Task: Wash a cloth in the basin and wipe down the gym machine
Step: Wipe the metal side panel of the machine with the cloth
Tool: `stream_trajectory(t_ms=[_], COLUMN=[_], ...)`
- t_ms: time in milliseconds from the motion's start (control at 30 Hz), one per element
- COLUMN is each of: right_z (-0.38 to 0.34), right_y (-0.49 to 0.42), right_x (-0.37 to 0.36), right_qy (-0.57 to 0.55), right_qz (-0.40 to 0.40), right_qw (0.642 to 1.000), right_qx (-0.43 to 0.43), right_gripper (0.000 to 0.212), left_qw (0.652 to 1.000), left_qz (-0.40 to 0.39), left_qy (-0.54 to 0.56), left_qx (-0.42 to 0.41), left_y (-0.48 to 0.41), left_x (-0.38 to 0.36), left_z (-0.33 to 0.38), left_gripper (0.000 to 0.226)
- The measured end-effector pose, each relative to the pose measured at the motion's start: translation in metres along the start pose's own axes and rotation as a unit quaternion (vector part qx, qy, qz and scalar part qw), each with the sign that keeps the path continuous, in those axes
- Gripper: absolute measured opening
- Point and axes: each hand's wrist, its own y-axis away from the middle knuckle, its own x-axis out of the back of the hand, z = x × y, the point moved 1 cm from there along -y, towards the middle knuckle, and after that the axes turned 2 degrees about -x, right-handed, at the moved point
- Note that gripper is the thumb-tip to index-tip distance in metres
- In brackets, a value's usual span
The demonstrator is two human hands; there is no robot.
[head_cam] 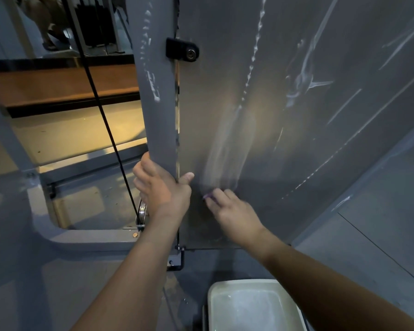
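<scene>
The gym machine's grey upright post (157, 91) and its flat grey panel (273, 91) fill the view. My left hand (160, 185) grips the post's lower part, thumb lying on the panel's edge. My right hand (230, 211) presses a small purple cloth (209, 195) against the low part of the panel; only a corner of the cloth shows past my fingers. Wet streaks and drips run down the panel above it. A white basin (225, 290) holding water stands on the floor at the bottom.
A black cable (101, 111) runs down to a metal pulley (142, 210) left of the post. A black latch (182, 50) sits on the panel's edge. A wooden bench (58, 87) lies beyond the frame. A person's legs (46, 20) show far back.
</scene>
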Motion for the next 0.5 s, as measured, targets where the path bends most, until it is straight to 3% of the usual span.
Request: stream_trajectory(t_ms=[67,267,333,433,500], right_z=[0.006,0.024,0.019,0.013,0.021], right_y=[-0.004,-0.056,-0.047,-0.003,0.008], right_x=[0.019,0.099,0.076,0.019,0.022], right_qy=[-0.019,-0.101,-0.084,-0.012,-0.016], right_qz=[0.008,0.260,0.235,0.065,0.007], right_qw=[1.000,0.958,0.967,0.998,1.000], right_qx=[-0.010,-0.063,-0.049,0.015,0.003], right_gripper=[0.037,0.035,0.037,0.039,0.038], left_qw=[1.000,1.000,1.000,1.000,1.000], left_qz=[0.000,-0.003,-0.002,0.000,0.000], left_qy=[-0.003,-0.003,-0.004,-0.003,-0.001], left_qx=[0.000,0.001,-0.002,-0.007,-0.007], left_y=[0.000,0.000,0.001,0.000,0.001], left_x=[0.000,-0.001,-0.001,-0.001,-0.003], left_z=[-0.001,0.000,0.000,-0.002,-0.002], left_gripper=[0.098,0.101,0.101,0.101,0.101])
